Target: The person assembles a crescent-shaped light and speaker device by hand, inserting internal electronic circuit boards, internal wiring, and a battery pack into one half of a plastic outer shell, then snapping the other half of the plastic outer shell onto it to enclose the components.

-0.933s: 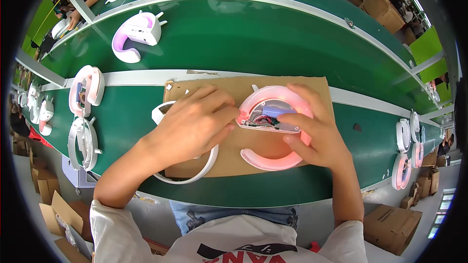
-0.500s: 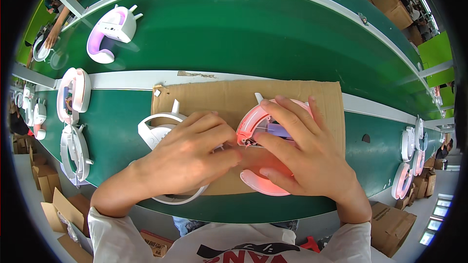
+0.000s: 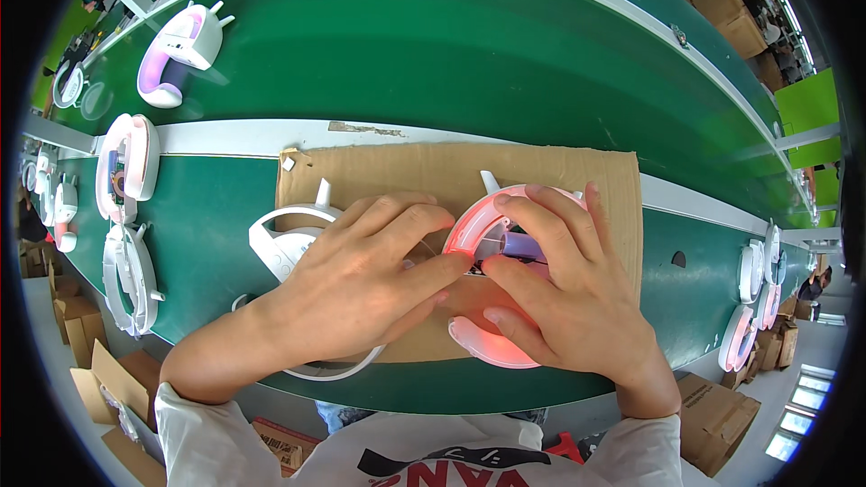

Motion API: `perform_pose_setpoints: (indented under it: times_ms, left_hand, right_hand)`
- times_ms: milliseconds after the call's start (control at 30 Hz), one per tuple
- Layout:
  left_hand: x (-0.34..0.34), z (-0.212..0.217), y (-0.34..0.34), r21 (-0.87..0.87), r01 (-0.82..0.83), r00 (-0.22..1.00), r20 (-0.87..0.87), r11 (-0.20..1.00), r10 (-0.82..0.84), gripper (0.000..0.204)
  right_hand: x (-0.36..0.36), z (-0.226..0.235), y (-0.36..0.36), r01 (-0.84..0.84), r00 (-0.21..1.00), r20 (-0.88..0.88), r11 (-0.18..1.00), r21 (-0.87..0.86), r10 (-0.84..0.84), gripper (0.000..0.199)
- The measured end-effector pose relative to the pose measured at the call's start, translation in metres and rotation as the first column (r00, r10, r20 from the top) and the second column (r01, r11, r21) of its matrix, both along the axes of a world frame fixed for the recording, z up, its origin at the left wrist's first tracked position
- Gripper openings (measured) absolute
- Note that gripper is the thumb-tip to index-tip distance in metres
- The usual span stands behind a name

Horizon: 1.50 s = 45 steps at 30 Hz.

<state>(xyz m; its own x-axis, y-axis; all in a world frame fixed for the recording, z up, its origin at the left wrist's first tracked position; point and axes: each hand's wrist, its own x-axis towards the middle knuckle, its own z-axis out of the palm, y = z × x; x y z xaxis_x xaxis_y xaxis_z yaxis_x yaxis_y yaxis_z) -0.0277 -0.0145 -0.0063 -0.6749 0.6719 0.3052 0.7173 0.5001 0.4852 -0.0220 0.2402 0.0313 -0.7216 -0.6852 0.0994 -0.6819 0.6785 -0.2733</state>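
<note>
Pink ring [image 3: 468, 231] sits on the cardboard's [image 3: 397, 169] right half, white shell [image 3: 281, 251] just left. Your right hand [image 3: 573, 293] has fingers spread apart over the ring; can't tell if they clamp it. Your left hand [image 3: 374, 266] has fingers bunched at the ring's left side, any pinch hidden. Uneven pressure could skid or tip the ring; fingertips poking too deep could knock the purple cylinder [image 3: 518, 245] loose.

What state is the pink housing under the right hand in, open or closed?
Open: the pink housing shows its inside, with a purple cylinder exposed beside the right hand's fingers.
</note>
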Motion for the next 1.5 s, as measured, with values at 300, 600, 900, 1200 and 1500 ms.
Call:
perform_pose_setpoints:
  times_ms: [300,600,900,1200,1500]
  left_hand:
    - [0.006,0.006,-0.005,0.012,0.054,0.990,0.129,0.998,-0.055,0.037]
    - [0.007,0.007,0.011,-0.016,0.044,0.983,-0.175,0.999,-0.046,0.051]
    - [0.011,0.008,0.012,-0.007,0.083,0.986,-0.146,0.997,-0.083,0.054]
    - [0.014,0.000,0.018,-0.058,0.035,0.958,-0.282,0.998,-0.050,0.051]
    - [0.012,0.000,0.020,-0.058,0.046,0.982,-0.182,0.997,-0.056,0.051]
  right_hand:
    - [-0.003,0.007,0.028,-0.055,0.951,0.275,0.952,-0.303,0.142,0.037]
    - [-0.003,-0.005,0.026,-0.093,0.994,0.036,0.975,-0.204,0.102,0.029]
    - [0.014,-0.003,0.013,0.008,0.999,-0.033,0.999,-0.052,-0.010,0.027]
    - [-0.002,-0.003,0.031,-0.131,0.981,0.105,0.961,-0.245,0.160,0.027]
    - [0.012,-0.006,0.016,-0.001,1.000,-0.009,1.000,-0.008,0.001,0.023]
